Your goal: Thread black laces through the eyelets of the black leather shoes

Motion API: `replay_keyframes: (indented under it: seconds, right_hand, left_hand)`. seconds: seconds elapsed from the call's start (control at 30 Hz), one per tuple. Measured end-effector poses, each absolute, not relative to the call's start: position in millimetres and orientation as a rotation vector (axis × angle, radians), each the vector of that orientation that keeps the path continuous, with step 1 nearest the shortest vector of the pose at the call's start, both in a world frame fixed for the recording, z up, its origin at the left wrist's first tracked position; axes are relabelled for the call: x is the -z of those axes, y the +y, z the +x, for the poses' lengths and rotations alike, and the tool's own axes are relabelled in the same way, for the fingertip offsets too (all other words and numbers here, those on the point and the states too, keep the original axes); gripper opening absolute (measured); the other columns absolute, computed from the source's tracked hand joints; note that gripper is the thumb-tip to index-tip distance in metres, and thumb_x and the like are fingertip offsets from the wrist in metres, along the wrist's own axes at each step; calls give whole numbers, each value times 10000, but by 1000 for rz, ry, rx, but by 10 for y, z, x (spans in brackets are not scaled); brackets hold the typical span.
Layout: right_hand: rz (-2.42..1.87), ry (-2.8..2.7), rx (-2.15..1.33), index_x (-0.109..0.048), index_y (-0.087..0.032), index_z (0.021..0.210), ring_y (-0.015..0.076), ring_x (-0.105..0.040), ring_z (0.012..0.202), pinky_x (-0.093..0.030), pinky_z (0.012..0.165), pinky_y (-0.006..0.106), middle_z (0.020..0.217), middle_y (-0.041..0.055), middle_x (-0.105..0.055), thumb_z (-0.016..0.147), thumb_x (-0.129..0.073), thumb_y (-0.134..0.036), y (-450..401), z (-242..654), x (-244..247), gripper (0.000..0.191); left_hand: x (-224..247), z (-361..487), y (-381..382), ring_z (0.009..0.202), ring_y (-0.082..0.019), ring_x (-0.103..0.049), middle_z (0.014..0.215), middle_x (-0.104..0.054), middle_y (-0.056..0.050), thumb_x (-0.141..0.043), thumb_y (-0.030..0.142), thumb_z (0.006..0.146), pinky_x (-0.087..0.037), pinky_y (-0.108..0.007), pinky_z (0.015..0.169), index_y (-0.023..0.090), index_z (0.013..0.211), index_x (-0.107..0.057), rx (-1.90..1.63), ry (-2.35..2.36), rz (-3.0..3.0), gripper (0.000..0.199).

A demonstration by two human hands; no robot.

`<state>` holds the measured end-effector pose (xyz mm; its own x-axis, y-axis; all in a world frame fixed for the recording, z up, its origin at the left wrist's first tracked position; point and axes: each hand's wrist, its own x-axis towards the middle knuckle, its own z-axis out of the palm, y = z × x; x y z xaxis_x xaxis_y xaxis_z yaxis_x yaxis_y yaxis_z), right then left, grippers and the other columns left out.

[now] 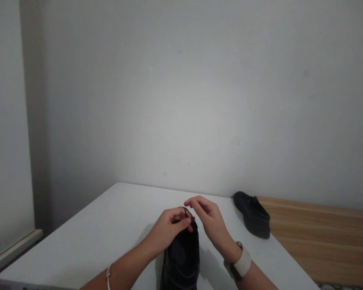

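Note:
A black shoe [183, 257] stands on the white table with its opening toward me and its toe pointing away. Over the lace area at its front, my left hand [172, 225] pinches a dark shoelace [185, 212], which makes a small loop above the fingers. My right hand [204, 211] is just to the right and slightly above, its fingers bent and apart from the shoe; no object shows in it. The front of the shoe is partly hidden by my left hand.
A second black shoe [252, 215] rests at the right back edge of the white table [121, 225]. Beyond it lies a wood-grain surface [320, 241]. A grey wall [181, 100] rises behind the table, and a pale panel [7, 121] stands at the left.

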<state>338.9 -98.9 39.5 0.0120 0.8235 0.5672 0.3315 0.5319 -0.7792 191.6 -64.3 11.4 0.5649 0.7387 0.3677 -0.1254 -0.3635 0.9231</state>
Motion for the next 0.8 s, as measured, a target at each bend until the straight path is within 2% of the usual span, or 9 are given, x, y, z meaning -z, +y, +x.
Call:
replay_keyframes:
  seconds: [0.13,0.27,0.33,0.4,0.5,0.63,0.7,0.8]
  right_hand:
    - [-1043,-1535,-668,-718,-182,853,201,-637,834,-480,784,321,837,64,-716,863,-537,-506,-926,3507,-295,371]
    - [-1054,-1695,-785,-739,-190,869,209,-638,842,-478,769,328,861,60,-727,849,-571,-480,-923,3561,-205,336]
    - [-1052,-1765,-804,-746,-197,866,208,-632,836,-473,783,338,850,49,-727,846,-578,-470,-944,3559,-193,321]
    - [-1029,-1798,-833,-747,-199,865,208,-626,851,-463,816,348,849,40,-726,840,-586,-468,-965,3548,-199,315]
    - [-1006,-1763,-917,-740,-194,883,203,-622,854,-458,825,344,853,31,-720,820,-615,-462,-985,3533,-205,302]
    - [-1040,-1667,-988,-722,-178,829,175,-611,766,-461,760,303,776,16,-697,798,-655,-420,-998,3528,-183,252]
    - [-1072,-1663,-928,-705,-173,816,171,-602,752,-455,743,297,769,16,-685,817,-635,-406,-1007,3530,-176,243]
    - [-1131,-1739,-661,-675,-177,819,183,-595,798,-441,768,313,811,28,-678,868,-573,-367,-1024,3541,-185,221]
  left_hand:
    - [-166,1867,-654,777,-203,-627,782,-715,-72,-631,393,778,-440,-327,779,123,821,-701,-923,518,1673,282]
    - [-209,1812,-696,855,-217,-611,817,-716,-55,-627,176,736,-420,-358,852,179,749,-737,-1023,674,1996,111]
    - [-204,1793,-719,873,-215,-579,801,-692,-41,-573,72,725,-405,-368,861,202,735,-724,-1146,700,2230,199]
    - [-179,1782,-737,890,-219,-543,820,-669,-44,-495,26,755,-394,-382,850,207,820,-699,-1241,660,2463,279]
    - [-125,1780,-753,895,-226,-505,866,-644,-62,-411,21,819,-387,-396,838,198,970,-636,-1325,614,2712,323]
    - [-72,1791,-751,859,-217,-499,819,-632,-56,-404,54,871,-384,-393,825,179,873,-597,-1418,632,2776,230]
    - [-57,1790,-747,878,-214,-504,827,-643,-45,-440,75,881,-377,-393,841,185,841,-588,-1445,635,2739,189]
    - [-22,1752,-743,938,-214,-504,907,-654,-42,-485,87,881,-369,-388,864,195,840,-597,-1470,596,2699,160]
